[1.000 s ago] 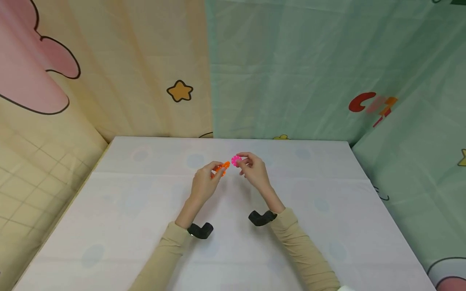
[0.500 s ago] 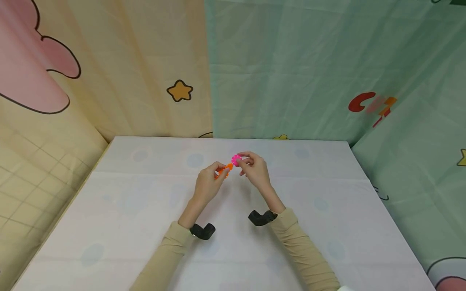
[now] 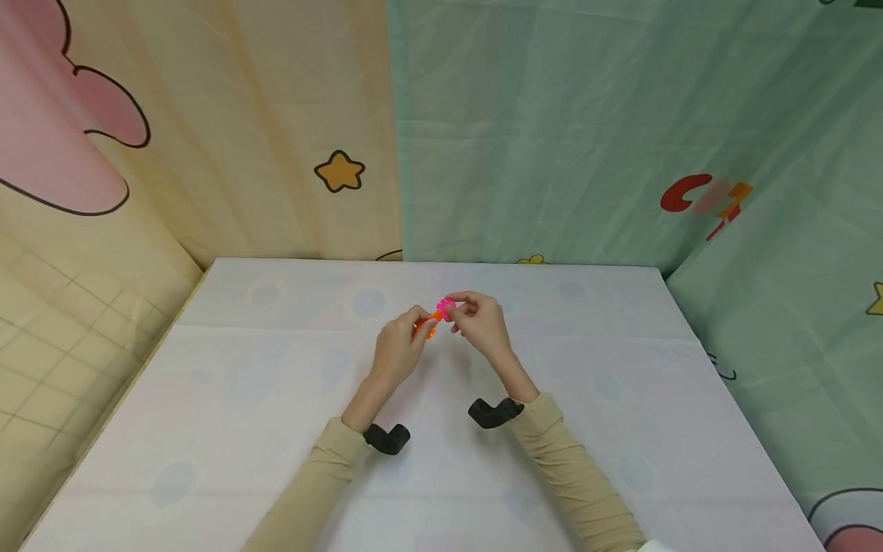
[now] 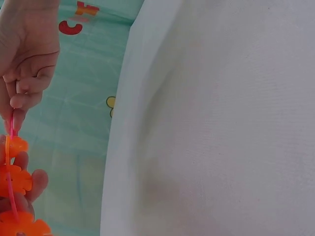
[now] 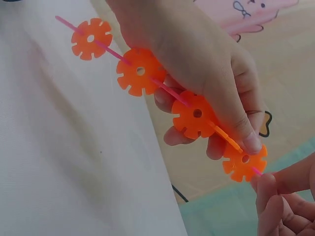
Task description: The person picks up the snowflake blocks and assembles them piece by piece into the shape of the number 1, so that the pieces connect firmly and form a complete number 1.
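In the head view my left hand (image 3: 396,346) and right hand (image 3: 484,328) meet over the middle of the table. A chain of notched plastic snowflake discs (image 5: 197,114) sits in my left hand, gripped between thumb and fingers. Flat-facing orange discs alternate in it with edge-on ones, mostly pink, and its free end extends past the wrist. My right thumb and fingers pinch a pink snowflake disc (image 3: 445,307). Edge-on in the right wrist view, this pink disc meets the rim of the end orange disc (image 5: 244,162), close by my left thumb tip.
Both hands are above a white table (image 3: 586,460) with faint pale dots. Patterned cloth, beige at left and green (image 3: 552,138) at right, hangs behind it. A black wrist mount (image 3: 388,439) sticks out inward from each sleeve.
My left hand has moved slightly right with the orange chain, closing the gap to the pink disc. My right hand has stayed nearly in place, dipping a little.
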{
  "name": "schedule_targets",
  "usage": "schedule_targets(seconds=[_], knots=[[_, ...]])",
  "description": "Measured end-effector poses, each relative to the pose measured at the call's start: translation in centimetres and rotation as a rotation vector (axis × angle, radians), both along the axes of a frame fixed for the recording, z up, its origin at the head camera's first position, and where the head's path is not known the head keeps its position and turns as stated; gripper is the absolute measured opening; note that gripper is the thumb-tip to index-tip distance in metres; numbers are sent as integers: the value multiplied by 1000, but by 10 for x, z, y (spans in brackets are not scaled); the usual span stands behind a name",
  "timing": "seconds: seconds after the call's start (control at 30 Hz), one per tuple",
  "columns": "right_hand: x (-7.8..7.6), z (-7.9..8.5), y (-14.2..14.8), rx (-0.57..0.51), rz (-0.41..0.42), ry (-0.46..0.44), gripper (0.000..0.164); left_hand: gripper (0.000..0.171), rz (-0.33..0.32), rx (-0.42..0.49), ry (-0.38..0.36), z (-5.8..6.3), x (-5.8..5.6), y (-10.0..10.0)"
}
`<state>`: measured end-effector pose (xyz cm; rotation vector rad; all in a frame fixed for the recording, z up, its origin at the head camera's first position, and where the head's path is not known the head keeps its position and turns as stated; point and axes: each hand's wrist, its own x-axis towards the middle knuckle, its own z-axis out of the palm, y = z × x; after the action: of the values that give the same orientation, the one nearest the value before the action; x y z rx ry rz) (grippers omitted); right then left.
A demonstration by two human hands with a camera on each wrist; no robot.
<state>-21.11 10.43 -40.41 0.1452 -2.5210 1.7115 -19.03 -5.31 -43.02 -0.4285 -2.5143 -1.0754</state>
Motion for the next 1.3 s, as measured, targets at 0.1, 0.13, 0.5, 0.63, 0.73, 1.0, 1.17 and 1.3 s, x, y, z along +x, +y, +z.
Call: schedule_targets(seconds=[0.1,0.13,0.5,0.63,0.73,1.0,1.17,1.3], knots=[[-1,-1,1,-7,1,-10,21,14,1,3,0,0,0,1],[-2,-1,1,-8,2,-16,20,14,2,6,-4,-1,0,2],[0,-6,3,-46,60,-96,34,19,19,93,-94,0,-2,4],[2,-10,2,-63,75,-105,41,24,33,115,-123,1,-1,4],[3,-12,2,-66,74,-107,43,27,39,140,-135,3,0,5],[6,-16,3,-50,90,-132,31,27,49,222,-175,10,0,4],[6,-17,4,-40,104,-136,30,28,20,287,-223,12,-1,2],[6,-17,5,-27,110,-144,30,30,-18,340,-278,11,-3,0]])
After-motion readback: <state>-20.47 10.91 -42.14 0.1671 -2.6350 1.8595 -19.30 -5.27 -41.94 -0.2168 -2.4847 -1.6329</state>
